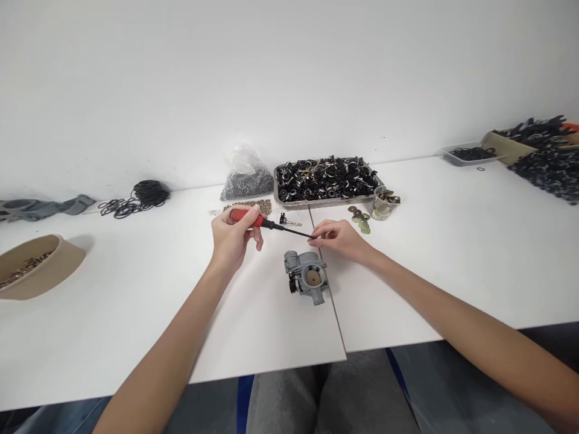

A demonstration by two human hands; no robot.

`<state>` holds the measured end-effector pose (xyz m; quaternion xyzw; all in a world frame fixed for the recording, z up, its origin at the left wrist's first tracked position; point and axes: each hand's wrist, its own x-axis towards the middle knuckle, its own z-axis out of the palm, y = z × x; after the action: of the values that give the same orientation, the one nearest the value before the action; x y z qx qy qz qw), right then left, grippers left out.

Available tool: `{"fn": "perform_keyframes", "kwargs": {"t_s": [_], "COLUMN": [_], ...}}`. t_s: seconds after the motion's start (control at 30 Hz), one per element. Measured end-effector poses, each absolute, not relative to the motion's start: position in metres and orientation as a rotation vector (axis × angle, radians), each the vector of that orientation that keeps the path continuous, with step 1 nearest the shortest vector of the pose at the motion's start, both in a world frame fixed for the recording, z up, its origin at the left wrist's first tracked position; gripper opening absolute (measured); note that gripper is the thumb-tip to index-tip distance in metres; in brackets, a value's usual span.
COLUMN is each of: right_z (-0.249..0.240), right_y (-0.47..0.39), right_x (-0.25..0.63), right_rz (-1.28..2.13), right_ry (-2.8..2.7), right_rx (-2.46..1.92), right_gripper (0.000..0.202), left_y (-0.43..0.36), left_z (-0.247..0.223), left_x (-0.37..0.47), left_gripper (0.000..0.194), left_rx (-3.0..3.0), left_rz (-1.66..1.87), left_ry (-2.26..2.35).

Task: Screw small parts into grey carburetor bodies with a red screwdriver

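My left hand (231,238) is closed around a screwdriver (271,225) with a red handle and a thin black shaft that slants to the right. At its tip, my right hand (337,238) pinches with thumb and fingers; whatever is between them is too small to make out. Just below both hands a grey metal carburetor body (308,260) rests on the white table, its round bore with a brass-coloured disc facing up. Behind the screwdriver shaft lies a small black part with a copper-coloured stem (289,222).
A metal tray (294,204) heaped with black parts stands at the back. Beside it are a bag of small parts (248,178), loose brass screws (262,207), a cup of brass discs (383,205) and loose discs (362,221). A tan bowl (58,265) sits left, black rings (151,193) behind.
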<state>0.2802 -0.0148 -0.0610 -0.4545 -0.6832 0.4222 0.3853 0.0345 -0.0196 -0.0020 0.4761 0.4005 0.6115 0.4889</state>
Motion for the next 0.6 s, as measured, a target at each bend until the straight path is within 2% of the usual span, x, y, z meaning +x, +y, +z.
{"fn": "perform_keyframes", "kwargs": {"t_s": [0.6], "right_z": [-0.0581], "right_y": [-0.0172], "right_x": [0.2822], "right_rz": [0.983], "right_ry": [-1.847], "right_rx": [-1.213], "right_gripper": [0.026], "left_y": [-0.0283], "left_z": [0.0019], "left_x": [0.0351], "left_gripper": [0.027], "left_rx": [1.399], "left_rz": [1.466], "left_ry": [1.087]}}
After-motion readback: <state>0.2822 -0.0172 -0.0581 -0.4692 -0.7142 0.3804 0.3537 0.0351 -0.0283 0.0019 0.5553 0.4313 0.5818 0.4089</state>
